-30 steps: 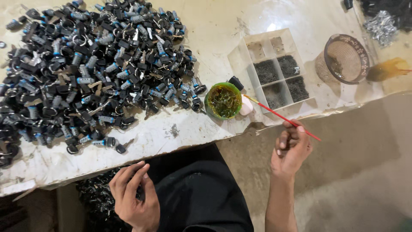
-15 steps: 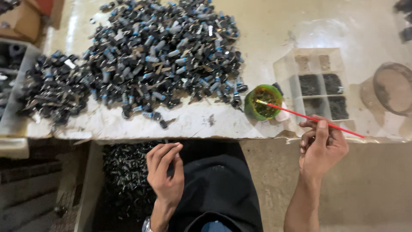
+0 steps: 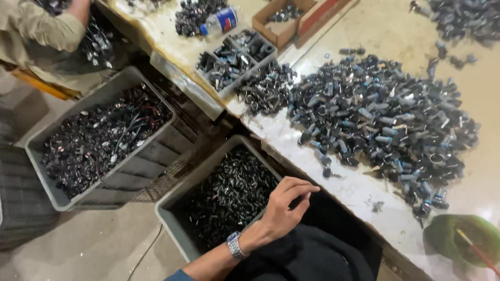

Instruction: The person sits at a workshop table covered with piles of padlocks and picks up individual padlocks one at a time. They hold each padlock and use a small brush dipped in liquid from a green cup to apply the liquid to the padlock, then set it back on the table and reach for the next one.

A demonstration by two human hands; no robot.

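My left hand point(image 3: 284, 208), with a metal wristwatch point(image 3: 234, 245) on the wrist, hovers over my dark lap, beside the near corner of a grey bin point(image 3: 167, 221) full of small black parts. Its fingers are loosely curved and lie close together, and nothing shows in them. Just beyond the fingertips runs the edge of the pale worktable point(image 3: 354, 192), which carries a big pile of small dark cylindrical parts with blue-grey sleeves point(image 3: 385, 119). A green bowl point(image 3: 442, 239) with a red stick point(image 3: 476, 251) in it sits at the lower right. My right hand is out of view.
A second grey bin point(image 3: 52, 195) of dark parts and wires stands on the floor to the left. On the table's far end are a compartment tray point(image 3: 234, 57), a cardboard box point(image 3: 291, 21) and a plastic bottle point(image 3: 221, 21). Another person's sleeve point(image 3: 36, 31) is at the top left.
The view has swung left, showing the two floor bins and the other person. My right hand with the red stick has left the frame. My left hand has moved toward the bin's corner.
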